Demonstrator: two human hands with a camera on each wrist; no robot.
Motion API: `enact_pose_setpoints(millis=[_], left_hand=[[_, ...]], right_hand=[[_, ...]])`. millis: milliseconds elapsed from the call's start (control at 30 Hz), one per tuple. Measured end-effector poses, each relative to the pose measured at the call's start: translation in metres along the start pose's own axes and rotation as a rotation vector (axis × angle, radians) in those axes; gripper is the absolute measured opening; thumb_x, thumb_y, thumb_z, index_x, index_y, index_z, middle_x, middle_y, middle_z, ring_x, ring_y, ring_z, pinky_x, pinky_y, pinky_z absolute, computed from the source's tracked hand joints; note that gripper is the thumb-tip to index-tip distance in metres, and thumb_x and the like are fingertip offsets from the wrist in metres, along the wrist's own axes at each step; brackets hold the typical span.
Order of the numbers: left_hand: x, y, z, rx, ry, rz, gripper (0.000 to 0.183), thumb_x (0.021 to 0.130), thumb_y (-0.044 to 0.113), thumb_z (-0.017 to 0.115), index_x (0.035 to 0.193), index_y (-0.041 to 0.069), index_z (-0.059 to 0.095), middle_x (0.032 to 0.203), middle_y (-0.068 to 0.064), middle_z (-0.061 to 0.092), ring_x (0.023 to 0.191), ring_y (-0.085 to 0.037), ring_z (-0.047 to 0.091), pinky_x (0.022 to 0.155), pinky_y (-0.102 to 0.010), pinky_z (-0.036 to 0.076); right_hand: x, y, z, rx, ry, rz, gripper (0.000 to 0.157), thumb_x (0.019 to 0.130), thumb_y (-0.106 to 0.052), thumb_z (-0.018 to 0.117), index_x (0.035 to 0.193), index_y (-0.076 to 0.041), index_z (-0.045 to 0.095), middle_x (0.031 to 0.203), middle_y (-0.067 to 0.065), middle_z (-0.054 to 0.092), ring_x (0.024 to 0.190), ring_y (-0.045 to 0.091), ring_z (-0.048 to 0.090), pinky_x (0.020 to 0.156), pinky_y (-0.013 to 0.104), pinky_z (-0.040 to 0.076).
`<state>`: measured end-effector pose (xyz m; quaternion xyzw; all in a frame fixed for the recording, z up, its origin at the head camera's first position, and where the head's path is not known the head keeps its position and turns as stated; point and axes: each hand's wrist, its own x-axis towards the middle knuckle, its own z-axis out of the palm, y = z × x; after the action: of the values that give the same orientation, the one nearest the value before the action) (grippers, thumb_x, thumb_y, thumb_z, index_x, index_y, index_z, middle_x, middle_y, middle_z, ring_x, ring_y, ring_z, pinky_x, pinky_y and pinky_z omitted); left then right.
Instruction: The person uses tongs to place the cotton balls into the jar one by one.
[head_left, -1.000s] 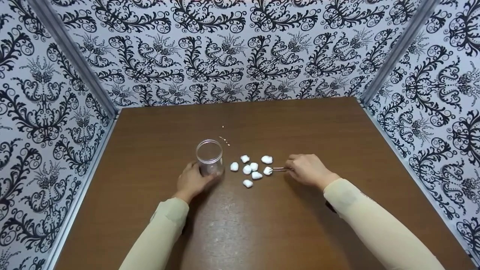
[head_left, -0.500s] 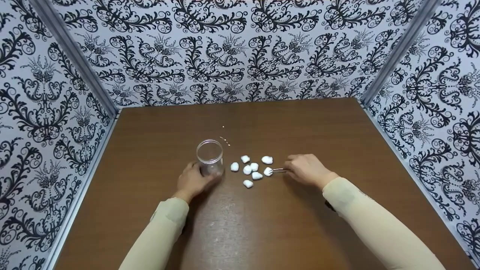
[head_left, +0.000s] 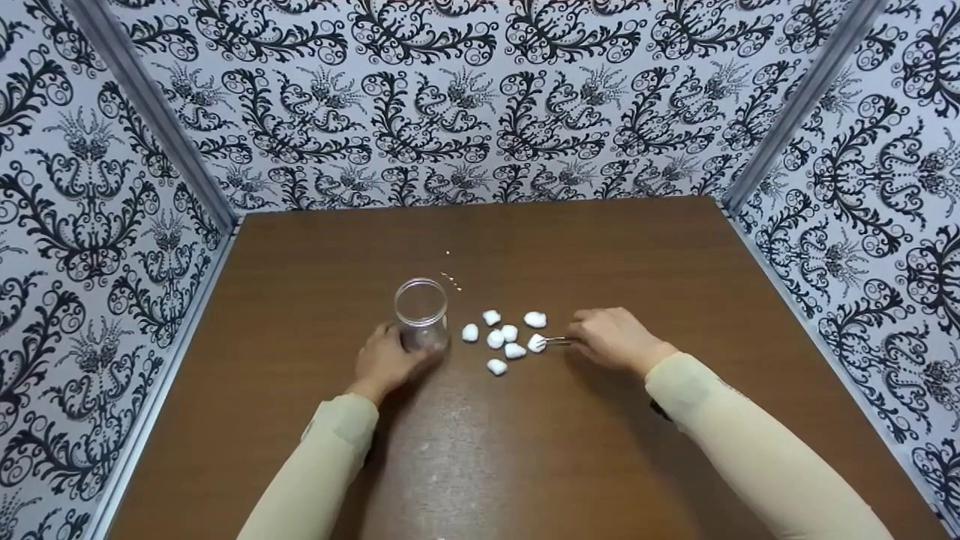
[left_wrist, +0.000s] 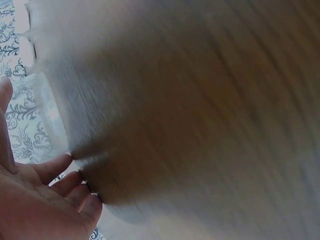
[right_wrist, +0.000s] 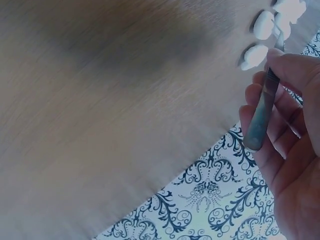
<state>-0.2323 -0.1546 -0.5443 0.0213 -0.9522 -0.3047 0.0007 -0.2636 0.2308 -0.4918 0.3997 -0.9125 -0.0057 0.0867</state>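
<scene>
My left hand (head_left: 386,364) grips the lower part of a clear, empty plastic jar (head_left: 422,330) that stands upright and lidless on the table. In the left wrist view the thumb and fingers lie either side of the jar (left_wrist: 42,120), the fingertips down near the tabletop. Over on the right, my right hand (head_left: 615,337) pinches metal tweezers (head_left: 556,341), whose tips meet a white cotton ball (head_left: 536,343) on the table. The right wrist view has the thumb pressing the tweezers (right_wrist: 262,110) against the fingers. Their tips are partly lost among the cotton balls there.
Several more cotton balls, among them a front one (head_left: 497,367) and a back one (head_left: 535,319), lie loosely between the hands. Small white bits (head_left: 450,278) dot the brown table (head_left: 600,247) behind the jar. Patterned panels (head_left: 465,97) enclose the back and sides.
My right hand has edged slightly left, and the tweezers' prongs look closer together at the cotton ball. The left hand and the jar have stayed in place.
</scene>
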Motion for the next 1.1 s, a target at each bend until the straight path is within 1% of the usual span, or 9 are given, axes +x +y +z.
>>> enact_pose_setpoints(millis=[167,367,500,600,833,967,1100], left_hand=[[0.001,-0.001,0.001,-0.007,-0.001,-0.001,0.081,0.088,0.056,0.076,0.143,-0.002,0.059,0.149,-0.021,0.056,0.137,-0.044,0.054,0.111,-0.063,0.043],[0.001,-0.002,0.002,-0.008,-0.005,-0.004,0.083,0.088,0.058,0.075,0.143,-0.002,0.059,0.149,-0.020,0.056,0.138,-0.043,0.053,0.111,-0.063,0.043],[0.001,-0.003,0.001,0.002,-0.010,-0.002,0.085,0.087,0.060,0.074,0.144,-0.001,0.058,0.150,-0.020,0.055,0.139,-0.042,0.053,0.110,-0.063,0.044],[0.001,-0.003,0.002,0.002,-0.005,0.000,0.085,0.087,0.060,0.075,0.144,-0.001,0.058,0.150,-0.020,0.056,0.139,-0.042,0.053,0.110,-0.062,0.045],[0.000,-0.003,0.002,-0.005,0.005,0.000,0.083,0.087,0.058,0.076,0.142,-0.001,0.059,0.148,-0.020,0.057,0.135,-0.044,0.056,0.109,-0.062,0.046],[0.000,-0.003,0.001,-0.006,0.004,0.005,0.081,0.087,0.054,0.077,0.143,-0.002,0.059,0.148,-0.021,0.057,0.135,-0.044,0.056,0.110,-0.061,0.045],[0.001,-0.002,0.002,0.000,0.001,0.009,0.082,0.087,0.053,0.076,0.143,-0.004,0.058,0.149,-0.022,0.056,0.137,-0.045,0.054,0.110,-0.062,0.044]], right_hand=[[0.001,0.000,0.002,0.003,0.003,-0.027,0.010,0.088,-0.018,0.083,0.085,-0.014,0.075,0.077,0.001,0.060,0.061,0.019,0.059,0.056,0.042,0.053],[0.003,0.000,0.008,-0.028,0.006,-0.036,0.012,0.088,-0.019,0.083,0.082,-0.013,0.075,0.076,0.000,0.059,0.060,0.018,0.058,0.055,0.041,0.052],[0.003,0.000,0.010,-0.046,0.031,-0.027,0.013,0.086,-0.015,0.082,0.077,-0.013,0.073,0.075,-0.001,0.058,0.058,0.017,0.057,0.054,0.040,0.052],[0.003,0.000,0.010,-0.060,0.061,-0.027,0.011,0.086,-0.016,0.082,0.078,-0.013,0.074,0.075,-0.002,0.060,0.059,0.017,0.059,0.054,0.040,0.053],[0.000,0.003,0.004,-0.057,0.088,-0.011,0.008,0.085,-0.019,0.082,0.082,-0.013,0.078,0.078,-0.001,0.063,0.061,0.020,0.063,0.053,0.042,0.052],[-0.002,0.006,0.000,-0.035,0.099,-0.016,0.008,0.086,-0.019,0.079,0.082,-0.012,0.078,0.077,-0.001,0.063,0.061,0.019,0.062,0.053,0.043,0.052],[-0.003,0.007,-0.003,-0.021,0.123,-0.018,0.004,0.083,-0.016,0.078,0.080,-0.014,0.077,0.074,-0.002,0.060,0.059,0.017,0.060,0.052,0.041,0.051]])
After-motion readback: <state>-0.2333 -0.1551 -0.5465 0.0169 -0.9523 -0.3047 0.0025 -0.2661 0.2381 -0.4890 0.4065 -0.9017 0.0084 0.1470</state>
